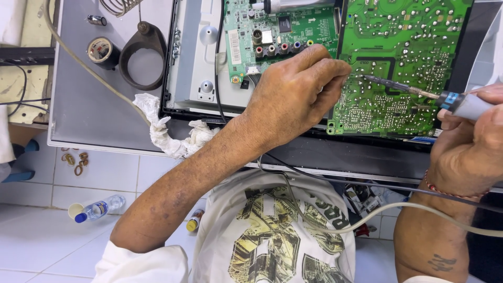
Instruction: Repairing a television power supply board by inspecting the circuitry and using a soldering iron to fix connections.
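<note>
Near the right end of the worktop (94,120), a green circuit board (398,63) lies solder-side up inside an opened flat-panel chassis. On it, the left hand (293,94) rests with fingertips pinched together; what they pinch is too small to tell. From the right, the right hand (471,136) grips a soldering iron (419,93), long axis running leftward, tip just beside those fingertips. Leftward sit a second green board (277,36) with a white label, a tape roll (102,51) and a crumpled white rag (167,131).
</note>
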